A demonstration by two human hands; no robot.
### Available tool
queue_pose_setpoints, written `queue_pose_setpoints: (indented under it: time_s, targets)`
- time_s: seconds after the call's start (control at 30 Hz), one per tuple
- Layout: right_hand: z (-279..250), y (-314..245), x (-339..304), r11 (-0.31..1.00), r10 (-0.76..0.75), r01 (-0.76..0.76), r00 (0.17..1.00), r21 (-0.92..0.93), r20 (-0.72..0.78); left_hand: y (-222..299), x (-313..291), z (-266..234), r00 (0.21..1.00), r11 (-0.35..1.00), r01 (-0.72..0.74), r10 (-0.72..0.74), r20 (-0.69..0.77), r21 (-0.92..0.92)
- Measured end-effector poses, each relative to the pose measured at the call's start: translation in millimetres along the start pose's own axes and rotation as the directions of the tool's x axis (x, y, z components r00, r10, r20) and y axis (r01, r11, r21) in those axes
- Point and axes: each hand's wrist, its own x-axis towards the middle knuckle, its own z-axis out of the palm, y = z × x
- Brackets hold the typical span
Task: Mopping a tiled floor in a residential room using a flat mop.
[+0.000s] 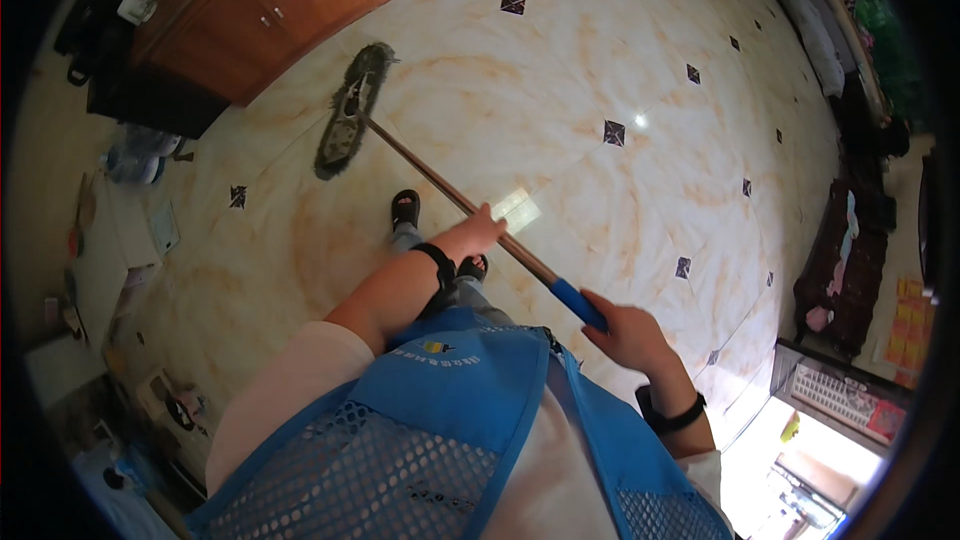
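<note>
A flat dust mop with a long grey fringed head (340, 140) lies on the tiled floor, ahead and to the left of my feet. Its copper-coloured pole (425, 168) slants from the head back toward my right side and ends in a blue grip (578, 302). Partway along the pole, my left hand (481, 230) is closed around it. My right hand (632, 336) wraps the blue grip at the near end. Both wrists carry black bands. The fingers' far sides are partly hidden behind the pole and the hands.
A brown wooden cabinet (300, 15) stands along the far left, just beyond the mop head. Plastic water bottles (138, 155) sit by the left wall. A dark wooden bench (845, 260) lines the right side. My feet in dark sandals (405, 208) stand on the glossy floor.
</note>
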Motion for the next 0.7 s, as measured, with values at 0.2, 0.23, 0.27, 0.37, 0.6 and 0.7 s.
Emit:
queue_pose_setpoints:
  time_s: [0.2,0.23,0.27,0.37,0.6,0.7]
  targets:
    - [-16,7,-73,0.997,0.073,-0.072,0.996,-0.009,0.048,107,-76,3,0.959,0.916,0.207,-0.121,0.255,-0.344]
    - [-22,5,-79,0.995,0.092,-0.091,0.995,-0.033,0.039,116,-81,0,0.963,0.913,0.21,-0.132,0.234,-0.349]
    - [-28,2,-83,0.997,0.068,-0.067,0.997,-0.04,0.037,124,-85,-4,0.958,0.924,0.199,-0.113,0.264,-0.327]
    - [-40,-3,-84,0.996,0.073,-0.074,0.997,-0.049,-0.032,130,-90,-6,0.966,0.929,0.165,-0.085,0.244,-0.33]
    - [-33,-15,-68,0.994,0.06,-0.058,0.998,0.093,-0.023,100,-74,5,0.988,0.879,0.149,-0.113,0.105,-0.454]
    - [-20,-2,-61,0.938,0.079,-0.082,0.997,0.338,0.022,94,-70,11,0.99,0.852,0.136,-0.137,0.034,-0.506]
